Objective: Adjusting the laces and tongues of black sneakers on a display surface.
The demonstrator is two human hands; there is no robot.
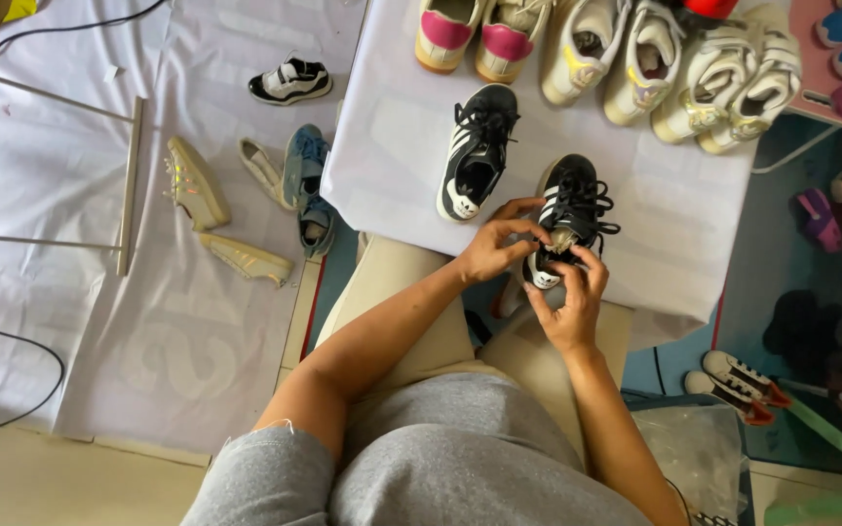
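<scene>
head view: your left hand [491, 250] and right hand [569, 307] both pinch the black lace-up sneaker with white stripes [567, 216] on the white cloth-covered table [392, 146], fingers closed on it.

Matt black suede sneaker [565, 219], cloth laces

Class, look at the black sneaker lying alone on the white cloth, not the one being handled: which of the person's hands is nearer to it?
Left. The left hand sits just below and right of the lone black sneaker, apart from it. The right hand is farther away, lower right, under the held sneaker.
</scene>
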